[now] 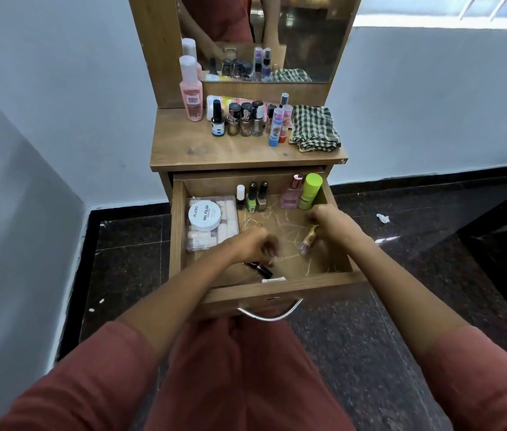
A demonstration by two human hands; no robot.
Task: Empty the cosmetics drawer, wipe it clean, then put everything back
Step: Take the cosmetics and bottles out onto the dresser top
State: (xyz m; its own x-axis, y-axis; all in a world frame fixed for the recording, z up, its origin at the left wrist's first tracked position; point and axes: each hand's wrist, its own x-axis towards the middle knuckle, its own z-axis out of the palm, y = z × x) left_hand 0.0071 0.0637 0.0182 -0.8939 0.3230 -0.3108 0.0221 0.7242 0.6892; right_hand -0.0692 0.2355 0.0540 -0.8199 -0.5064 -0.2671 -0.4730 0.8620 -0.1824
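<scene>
Wood drawer point(177, 225) stands pulled out, part emptied. At its left sits a clear box point(211, 236) with a white jar on top, untouched. My left hand point(255, 245) hovers curled over the black tube point(260, 269); it's blurred, so I can't tell the grip. That tube lies flat by the front wall, long axis slanting far-left to near-right. The yellow-pink tube point(309, 239) slants the other way, its yellow end far-right under my right hand point(329, 217), which pinches that end. My call: grip each tube mid-body, lift straight up, and stand it on the tabletop point(214, 150) clear of the checked cloth point(314, 129).
</scene>
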